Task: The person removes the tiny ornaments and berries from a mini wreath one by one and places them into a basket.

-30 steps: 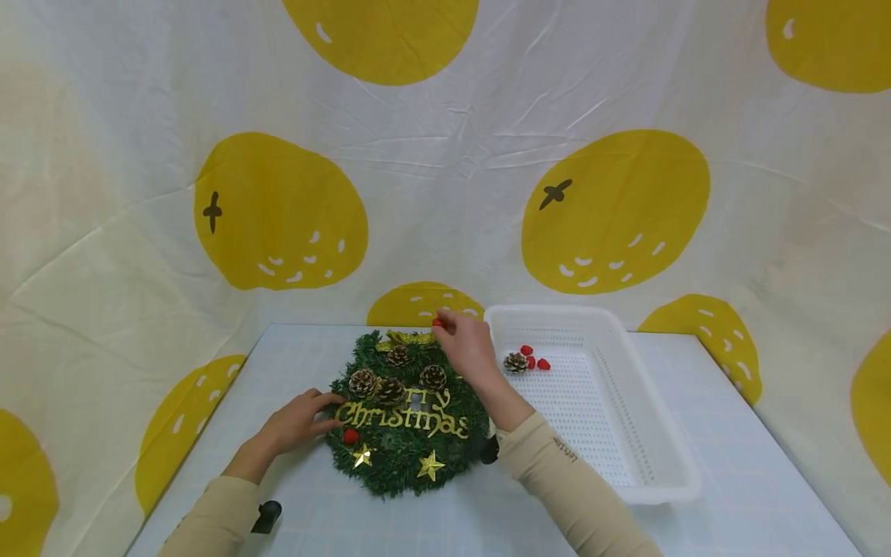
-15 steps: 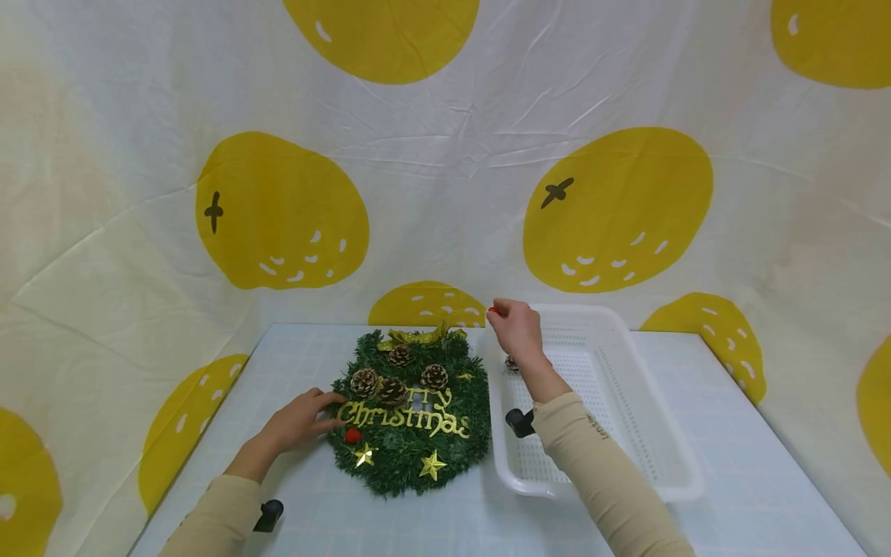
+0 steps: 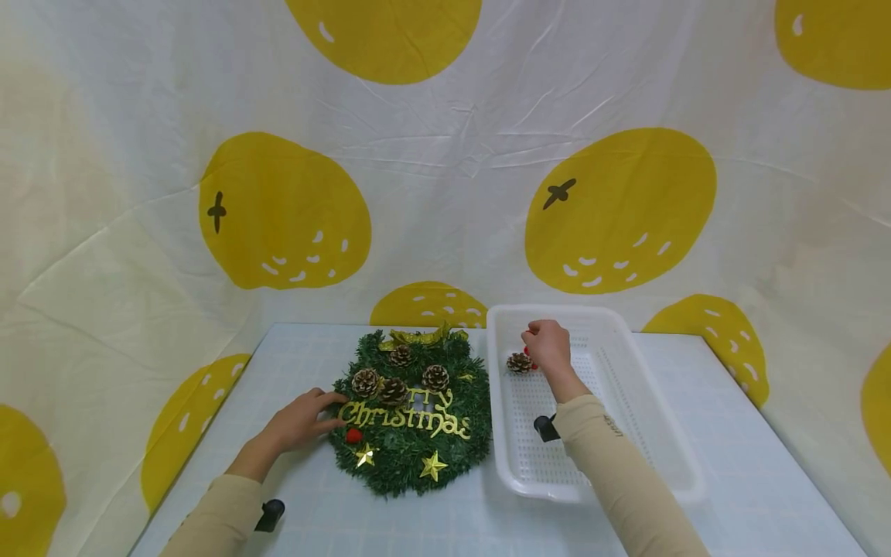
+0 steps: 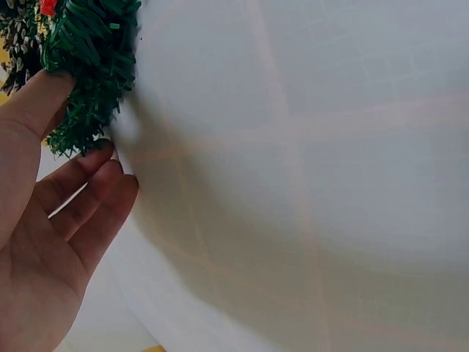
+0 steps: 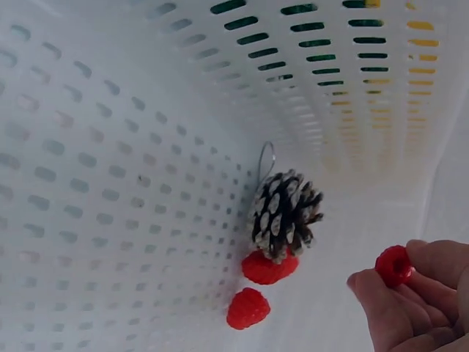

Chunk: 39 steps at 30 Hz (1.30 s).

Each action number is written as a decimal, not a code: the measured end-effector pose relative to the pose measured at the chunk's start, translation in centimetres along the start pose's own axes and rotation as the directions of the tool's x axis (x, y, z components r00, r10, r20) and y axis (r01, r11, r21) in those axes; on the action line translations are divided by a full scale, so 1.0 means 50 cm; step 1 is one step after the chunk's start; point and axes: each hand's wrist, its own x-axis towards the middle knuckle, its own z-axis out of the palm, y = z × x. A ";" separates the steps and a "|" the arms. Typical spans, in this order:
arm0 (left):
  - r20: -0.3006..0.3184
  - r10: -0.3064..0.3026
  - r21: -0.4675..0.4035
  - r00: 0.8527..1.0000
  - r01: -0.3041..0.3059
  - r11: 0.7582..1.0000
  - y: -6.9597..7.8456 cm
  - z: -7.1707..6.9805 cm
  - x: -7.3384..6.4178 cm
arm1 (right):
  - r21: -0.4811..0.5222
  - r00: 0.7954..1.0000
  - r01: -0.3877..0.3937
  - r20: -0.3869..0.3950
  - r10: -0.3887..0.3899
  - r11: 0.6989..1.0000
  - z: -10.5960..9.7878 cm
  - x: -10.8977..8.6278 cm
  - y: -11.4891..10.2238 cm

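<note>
My right hand [image 3: 548, 346] is over the back of the white basket [image 3: 678, 464]. In the right wrist view its thumb and fingers pinch a red artificial raspberry [image 5: 394, 265], hollow end showing. Below it in the basket lie a pine cone [image 5: 284, 214] with a wire loop and red raspberries [image 5: 248, 308]. My left hand [image 3: 298, 420] holds the left edge of a green Christmas wreath [image 3: 390, 468], the thumb and fingers on either side of its greenery in the left wrist view. The wreath bears pine cones, gold stars, a red raspberry [image 3: 353, 435] and gold "Christmas" lettering [image 3: 404, 418].
Wreath and basket lie side by side on a pale checked tabletop [image 3: 313, 534]. A gold ribbon [image 3: 418, 336] tops the wreath. A white curtain [image 3: 445, 216] with yellow fruit prints hangs behind the table and at its sides.
My right hand has moved right, from above the wreath's top to over the basket, still pinching the raspberry. The left hand has stayed at the wreath's edge.
</note>
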 end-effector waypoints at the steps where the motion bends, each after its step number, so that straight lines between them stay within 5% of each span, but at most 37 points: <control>1: 0.000 0.000 0.000 1.000 0.000 1.000 0.000 0.000 0.000 | -0.016 1.000 0.001 0.001 -0.001 1.000 0.000 0.002 0.004; 18: 0.001 -0.007 -0.001 1.000 0.007 1.000 0.002 0.002 -0.002 | -0.088 0.992 -0.023 0.118 0.034 0.996 0.010 0.006 0.033; 27: -0.002 -0.004 -0.002 1.000 0.004 1.000 0.003 0.002 -0.002 | -0.173 0.991 0.029 0.132 -0.006 0.985 0.016 0.003 0.035; 39: -0.003 0.011 -0.008 1.000 -0.011 1.000 0.007 -0.003 -0.001 | -0.053 0.996 -0.004 0.086 0.008 0.999 -0.022 0.002 0.004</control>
